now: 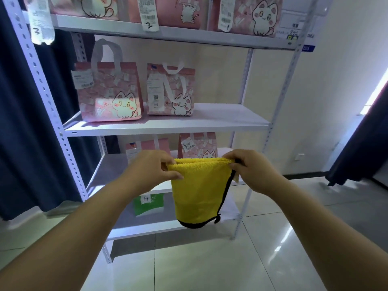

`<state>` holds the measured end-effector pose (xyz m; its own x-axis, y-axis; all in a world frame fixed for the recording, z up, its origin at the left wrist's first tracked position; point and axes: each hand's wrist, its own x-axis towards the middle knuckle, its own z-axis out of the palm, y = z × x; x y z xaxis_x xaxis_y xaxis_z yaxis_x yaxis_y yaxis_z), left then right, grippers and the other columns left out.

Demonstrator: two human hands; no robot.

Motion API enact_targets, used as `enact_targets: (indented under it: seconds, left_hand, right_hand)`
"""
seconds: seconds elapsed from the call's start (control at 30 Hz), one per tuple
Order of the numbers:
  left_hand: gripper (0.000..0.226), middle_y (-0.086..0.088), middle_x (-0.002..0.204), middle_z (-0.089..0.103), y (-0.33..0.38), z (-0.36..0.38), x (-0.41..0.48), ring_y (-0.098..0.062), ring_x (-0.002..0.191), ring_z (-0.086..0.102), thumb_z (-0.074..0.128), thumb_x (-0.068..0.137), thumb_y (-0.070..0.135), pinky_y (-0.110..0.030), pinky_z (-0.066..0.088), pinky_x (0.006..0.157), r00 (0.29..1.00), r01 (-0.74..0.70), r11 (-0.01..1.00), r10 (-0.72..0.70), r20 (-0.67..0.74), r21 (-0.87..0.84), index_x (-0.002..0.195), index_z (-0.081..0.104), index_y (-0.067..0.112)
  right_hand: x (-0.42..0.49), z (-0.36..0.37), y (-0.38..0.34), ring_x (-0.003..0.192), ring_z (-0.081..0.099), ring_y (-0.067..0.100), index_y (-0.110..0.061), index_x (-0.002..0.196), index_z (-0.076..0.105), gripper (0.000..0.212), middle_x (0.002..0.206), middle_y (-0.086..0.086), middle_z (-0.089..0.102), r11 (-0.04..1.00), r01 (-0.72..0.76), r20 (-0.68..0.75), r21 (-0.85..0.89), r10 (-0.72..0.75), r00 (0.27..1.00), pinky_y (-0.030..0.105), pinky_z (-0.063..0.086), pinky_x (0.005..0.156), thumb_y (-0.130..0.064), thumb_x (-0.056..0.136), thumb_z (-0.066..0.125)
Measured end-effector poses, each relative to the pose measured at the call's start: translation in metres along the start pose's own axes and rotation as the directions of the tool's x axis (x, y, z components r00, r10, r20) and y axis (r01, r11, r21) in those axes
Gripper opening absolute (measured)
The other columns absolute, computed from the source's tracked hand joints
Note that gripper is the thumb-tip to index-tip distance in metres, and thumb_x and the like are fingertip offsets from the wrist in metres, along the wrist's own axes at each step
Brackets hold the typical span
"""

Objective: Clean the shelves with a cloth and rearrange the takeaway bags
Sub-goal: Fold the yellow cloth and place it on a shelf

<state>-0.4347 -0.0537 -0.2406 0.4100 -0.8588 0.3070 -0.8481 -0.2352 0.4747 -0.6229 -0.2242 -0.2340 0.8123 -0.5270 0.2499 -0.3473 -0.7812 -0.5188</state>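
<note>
Both hands, left hand [156, 168] and right hand [247, 166], pinch a folded yellow cloth [199, 190] between curled fingers; it hangs below them. Wiping seems about to begin: next, reach up to the shelf [220, 122] beyond 2 pink takeaway bags [109, 93].

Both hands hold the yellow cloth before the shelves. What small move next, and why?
Probably bring the folded yellow fleece cloth to the bare right end of the white middle shelf: left hand and right hand pinch its top corners, and no bag stands there.

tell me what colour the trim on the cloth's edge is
Black, on the yellow cloth; the head view shows it.
</note>
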Motion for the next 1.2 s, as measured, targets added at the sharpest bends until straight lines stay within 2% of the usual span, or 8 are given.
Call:
enact_targets:
  seconds: [0.07, 0.23, 0.4, 0.57, 0.73, 0.93, 1.07, 1.2]
  left_hand:
    - [0.021, 0.008, 0.075, 0.063, 0.007, 0.009, 0.015, -0.007, 0.069, 0.056, 0.078, 0.069, 0.036, -0.027, 0.044, 0.063, 1.0, -0.021, 0.996, 0.02, -0.012, -0.081, 0.081, 0.066, 0.022]
    - [0.05, 0.005, 0.086, 0.06, 0.025, 0.034, 0.071, -0.009, 0.075, 0.058, 0.078, 0.072, 0.028, -0.022, 0.045, 0.067, 1.0, -0.004, 0.974, 0.007, 0.014, -0.228, 0.11, 0.046, 0.035]
    - [0.01, 0.007, 0.076, 0.057, 0.05, 0.062, 0.142, -0.006, 0.066, 0.048, 0.066, 0.084, 0.025, -0.022, 0.035, 0.056, 0.999, -0.031, 0.994, 0.027, -0.038, -0.106, 0.088, 0.057, 0.024]
    - [0.008, 0.005, 0.079, 0.061, 0.067, 0.087, 0.209, -0.01, 0.067, 0.052, 0.063, 0.086, 0.027, -0.023, 0.037, 0.056, 0.997, -0.01, 0.991, -0.001, -0.079, -0.135, 0.088, 0.057, 0.022]
    - [0.011, 0.003, 0.083, 0.067, 0.071, 0.111, 0.26, -0.014, 0.074, 0.064, 0.068, 0.083, 0.029, -0.029, 0.052, 0.066, 0.994, 0.03, 0.967, -0.056, -0.096, -0.255, 0.087, 0.059, 0.024]
    - [0.017, -0.003, 0.074, 0.069, 0.067, 0.126, 0.324, -0.011, 0.059, 0.066, 0.071, 0.081, 0.027, -0.023, 0.052, 0.056, 0.994, 0.088, 0.92, -0.104, -0.021, -0.383, 0.083, 0.06, 0.014]
    - [0.018, -0.003, 0.076, 0.07, 0.068, 0.121, 0.379, -0.014, 0.065, 0.068, 0.071, 0.08, 0.025, -0.028, 0.057, 0.063, 0.997, 0.019, 0.929, -0.046, -0.064, -0.369, 0.088, 0.061, 0.011]
    - [0.018, -0.005, 0.08, 0.068, 0.072, 0.11, 0.441, -0.02, 0.074, 0.065, 0.071, 0.08, 0.026, -0.035, 0.051, 0.069, 0.968, -0.1, 0.959, 0.032, -0.248, -0.265, 0.088, 0.06, 0.013]
  right_hand:
    - [0.006, -0.006, 0.011, 0.079, 0.056, 0.016, -0.013, 0.109, 0.064, 0.023, 0.084, -0.003, 0.059, 0.999, -0.039, -0.059, -0.036, 0.037, 0.998, 0.024, 0.04, 0.066, -0.006, 0.093, 0.049]
    - [0.033, -0.03, 0.053, 0.073, 0.055, 0.017, -0.012, 0.105, 0.065, 0.022, 0.082, 0.001, 0.06, 0.992, -0.101, -0.156, -0.078, 0.088, 0.984, 0.017, 0.04, 0.058, -0.004, 0.093, 0.048]
    - [0.076, -0.059, 0.107, 0.081, 0.055, 0.019, -0.012, 0.1, 0.065, 0.022, 0.085, -0.001, 0.057, 0.994, -0.057, -0.233, -0.097, 0.033, 0.972, 0.024, 0.038, 0.062, -0.001, 0.09, 0.048]
    - [0.122, -0.095, 0.158, 0.079, 0.059, 0.02, -0.013, 0.099, 0.062, 0.022, 0.079, -0.002, 0.06, 0.998, -0.024, -0.191, -0.051, 0.014, 0.981, 0.027, 0.044, 0.067, -0.001, 0.092, 0.045]
    - [0.163, -0.119, 0.207, 0.072, 0.057, 0.008, -0.024, 0.095, 0.061, 0.017, 0.074, -0.01, 0.061, 0.999, -0.013, -0.098, -0.041, 0.009, 0.995, 0.019, 0.043, 0.065, -0.014, 0.095, 0.048]
    - [0.216, -0.136, 0.245, 0.066, 0.063, 0.01, -0.023, 0.086, 0.064, 0.016, 0.073, -0.002, 0.068, 0.999, -0.036, 0.008, -0.019, 0.036, 0.999, 0.025, 0.051, 0.067, -0.018, 0.095, 0.052]
    - [0.267, -0.154, 0.263, 0.073, 0.065, 0.015, -0.024, 0.087, 0.063, 0.01, 0.079, -0.003, 0.067, 0.998, -0.047, -0.098, -0.049, 0.042, 0.994, 0.027, 0.052, 0.067, -0.019, 0.092, 0.056]
    - [0.322, -0.174, 0.268, 0.071, 0.057, 0.014, -0.018, 0.094, 0.062, 0.012, 0.079, -0.001, 0.064, 0.997, -0.051, -0.375, -0.052, 0.028, 0.927, 0.005, 0.036, 0.053, -0.012, 0.093, 0.052]
